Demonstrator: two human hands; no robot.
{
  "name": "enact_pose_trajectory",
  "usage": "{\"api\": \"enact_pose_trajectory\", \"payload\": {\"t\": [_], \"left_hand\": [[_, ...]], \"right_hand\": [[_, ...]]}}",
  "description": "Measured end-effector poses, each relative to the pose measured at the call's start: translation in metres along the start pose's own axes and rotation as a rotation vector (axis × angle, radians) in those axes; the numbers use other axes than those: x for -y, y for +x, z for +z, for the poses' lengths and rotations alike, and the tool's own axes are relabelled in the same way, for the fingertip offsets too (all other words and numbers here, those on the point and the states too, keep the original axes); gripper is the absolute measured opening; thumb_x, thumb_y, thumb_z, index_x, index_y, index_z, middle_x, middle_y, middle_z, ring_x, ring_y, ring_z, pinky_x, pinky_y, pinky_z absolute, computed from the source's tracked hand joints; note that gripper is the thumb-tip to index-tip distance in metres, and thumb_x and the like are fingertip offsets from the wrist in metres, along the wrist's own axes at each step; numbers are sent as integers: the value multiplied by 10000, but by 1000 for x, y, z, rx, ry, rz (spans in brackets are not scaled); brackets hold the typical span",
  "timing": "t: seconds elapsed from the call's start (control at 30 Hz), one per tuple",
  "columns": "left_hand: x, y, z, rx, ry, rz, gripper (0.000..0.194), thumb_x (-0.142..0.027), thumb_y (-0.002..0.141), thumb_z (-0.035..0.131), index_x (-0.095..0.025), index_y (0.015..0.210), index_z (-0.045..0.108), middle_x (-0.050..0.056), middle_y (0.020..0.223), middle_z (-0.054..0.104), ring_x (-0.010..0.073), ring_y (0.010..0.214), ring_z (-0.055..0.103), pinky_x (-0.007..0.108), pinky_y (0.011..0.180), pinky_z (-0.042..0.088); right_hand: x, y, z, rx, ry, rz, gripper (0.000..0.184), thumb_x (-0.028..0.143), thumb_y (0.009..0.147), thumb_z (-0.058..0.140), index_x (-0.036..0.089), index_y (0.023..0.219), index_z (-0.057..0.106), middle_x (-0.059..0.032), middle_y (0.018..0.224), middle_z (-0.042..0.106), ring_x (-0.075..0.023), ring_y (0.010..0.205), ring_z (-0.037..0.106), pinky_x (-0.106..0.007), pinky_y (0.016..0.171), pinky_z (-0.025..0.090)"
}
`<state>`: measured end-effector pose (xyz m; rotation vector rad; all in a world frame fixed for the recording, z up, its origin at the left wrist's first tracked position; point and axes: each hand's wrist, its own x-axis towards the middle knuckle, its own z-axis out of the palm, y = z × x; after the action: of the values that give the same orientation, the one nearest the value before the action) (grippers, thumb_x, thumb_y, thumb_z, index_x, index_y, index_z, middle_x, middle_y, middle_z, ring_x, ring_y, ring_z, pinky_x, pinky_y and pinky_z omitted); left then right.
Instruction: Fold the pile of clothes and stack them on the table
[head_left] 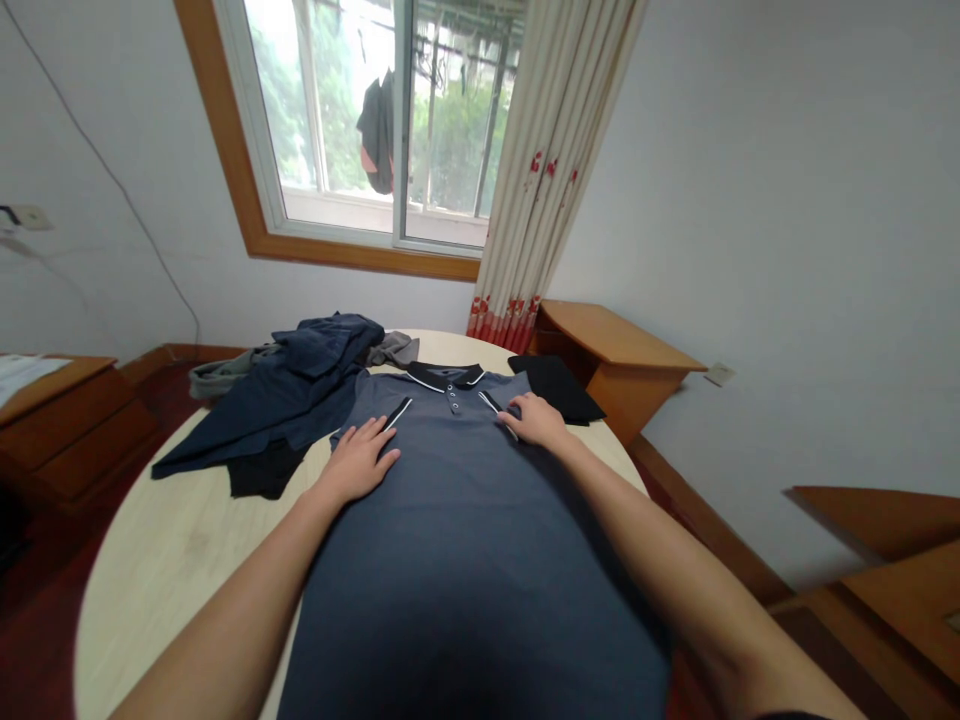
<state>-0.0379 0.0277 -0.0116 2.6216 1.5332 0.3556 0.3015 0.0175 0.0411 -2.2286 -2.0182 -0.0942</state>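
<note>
Dark grey polo shirt (465, 530): spread front up over the round table (157, 570), from the centre of the frame to its bottom edge, with the hem end cut off by the frame.
Black collar (472, 375): edged in white and set at the far end of the shirt, just above the centre of the frame; a short buttoned placket (451, 397) is seen below it.
Sleeve cuffs (397, 413): both turned inward over the chest, black with white edging.
Left hand (360, 460): laid on the shirt's left edge in the frame, beside one cuff, fingers spread and nothing gripped.
Right hand (536, 418): rested on the other cuff, right of centre, fingers curved; whether cloth is pinched cannot be told.
Navy garments (315, 365): heaped on the table left of the collar, with a black cloth (266, 470) partly covered beneath.
Black folded garment (559, 385): laid flat at the table's right edge, just beyond the right hand.
Curtain (559, 130): hung beside the window (401, 120) at the upper centre, patterned in red.
</note>
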Motion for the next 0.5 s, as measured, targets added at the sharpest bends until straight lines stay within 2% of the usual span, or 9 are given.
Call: {"api": "enact_pose_trajectory", "payload": {"t": [0.13,0.23,0.33,0.5], "left_hand": [[0,-1,3,12,32,-6,559,-489,980,341,-214,1448,474,86,1581,317,257,1467,265,488,1182,215],[-2,-1,3,32,76,-20,623,-564,971,322,-221,1480,428,74,1598,271,258,1479,230,495,1188,191],[-2,-3,3,38,104,-13,651,-591,969,299,-222,1494,406,67,1605,250,259,1483,216,496,1189,181],[0,-12,2,41,127,13,650,-582,975,280,-217,1501,393,71,1606,246,261,1482,220,498,1183,189]], "right_hand": [[-4,-27,24,-222,-6,-68,354,468,935,510,211,1114,675,-136,1186,645,-278,1109,566,-366,898,423],[-7,-39,36,-315,83,-134,320,422,965,469,199,1082,667,-116,1162,654,-247,1091,559,-355,922,391],[-7,-45,40,-341,136,-166,309,401,971,466,185,1057,669,-105,1153,658,-236,1084,556,-350,937,368],[-3,-54,39,-301,152,-120,322,411,966,475,183,1075,674,-105,1165,661,-241,1102,553,-352,961,349]]}}
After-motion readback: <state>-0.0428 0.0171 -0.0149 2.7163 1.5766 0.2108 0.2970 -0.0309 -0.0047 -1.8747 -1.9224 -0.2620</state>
